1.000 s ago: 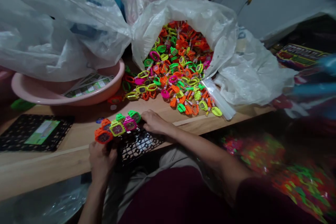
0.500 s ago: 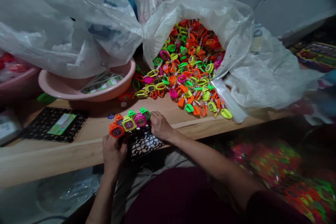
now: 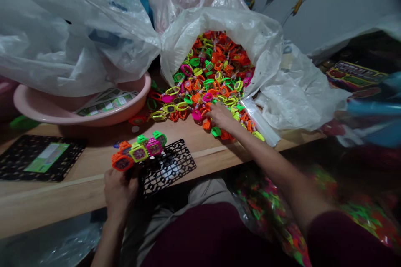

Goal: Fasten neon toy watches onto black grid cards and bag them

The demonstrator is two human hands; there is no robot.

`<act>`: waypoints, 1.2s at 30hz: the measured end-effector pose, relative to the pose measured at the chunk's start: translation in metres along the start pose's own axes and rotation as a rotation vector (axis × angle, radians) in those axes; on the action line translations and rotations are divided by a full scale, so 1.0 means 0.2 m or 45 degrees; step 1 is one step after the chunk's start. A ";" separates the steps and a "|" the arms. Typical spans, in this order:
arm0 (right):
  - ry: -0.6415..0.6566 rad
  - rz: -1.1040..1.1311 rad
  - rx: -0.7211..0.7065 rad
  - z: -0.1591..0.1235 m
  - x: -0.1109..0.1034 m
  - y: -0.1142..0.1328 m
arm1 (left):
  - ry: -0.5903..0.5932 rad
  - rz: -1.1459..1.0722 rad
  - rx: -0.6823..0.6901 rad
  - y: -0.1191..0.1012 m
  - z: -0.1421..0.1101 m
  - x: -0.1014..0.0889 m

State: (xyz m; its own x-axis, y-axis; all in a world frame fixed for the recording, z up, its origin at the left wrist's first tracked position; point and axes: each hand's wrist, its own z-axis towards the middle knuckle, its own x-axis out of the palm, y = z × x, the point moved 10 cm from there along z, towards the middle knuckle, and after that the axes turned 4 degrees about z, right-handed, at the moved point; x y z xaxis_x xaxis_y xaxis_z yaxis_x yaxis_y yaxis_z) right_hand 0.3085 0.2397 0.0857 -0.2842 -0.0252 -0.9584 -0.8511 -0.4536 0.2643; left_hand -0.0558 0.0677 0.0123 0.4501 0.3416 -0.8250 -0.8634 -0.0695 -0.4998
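Note:
My left hand (image 3: 120,190) is closed around the left end of a black plastic grid (image 3: 178,160), its fingertips partly hidden underneath. Along the far left side of that grid sit several toy watches in two rows: an orange watch (image 3: 122,161) by my fingers, then a yellow watch (image 3: 138,152) and a pink watch (image 3: 154,147), with green ones behind. My right hand (image 3: 222,117) reaches into the front of a heap of bright toy watches (image 3: 216,75). Its fingertips are down among the watches, so whether they grip one is hidden.
A clear plastic sack (image 3: 263,33) lies behind, spilling the heap. To its right is a bundle of clear film (image 3: 261,123). A pink basin (image 3: 81,121) holding printed cards stands at left. Nearby, another black grid (image 3: 12,154) bears a green card (image 3: 46,157).
My right hand has left the grid's right end and moved up and right into the watch heap. My left hand still holds the grid. The whole view has shifted slightly.

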 end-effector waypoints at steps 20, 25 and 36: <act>0.021 1.269 -0.040 -0.13 0.49 0.65 | -0.028 -0.002 -0.012 0.01 -0.01 0.00; -0.113 0.802 -0.212 -0.17 0.51 0.75 | -0.014 -0.027 -0.004 0.00 -0.02 0.00; -0.119 0.630 -0.201 -0.09 0.28 0.49 | 0.021 -0.032 -0.048 0.00 -0.01 0.00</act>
State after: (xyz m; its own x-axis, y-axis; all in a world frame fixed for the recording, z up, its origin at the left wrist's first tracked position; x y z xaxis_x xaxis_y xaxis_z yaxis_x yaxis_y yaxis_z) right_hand 0.2162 0.1777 0.0560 -0.6796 -0.1942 -0.7074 -0.5304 -0.5361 0.6567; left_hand -0.0562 0.0659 0.0123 0.4755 0.3283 -0.8161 -0.8427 -0.0961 -0.5297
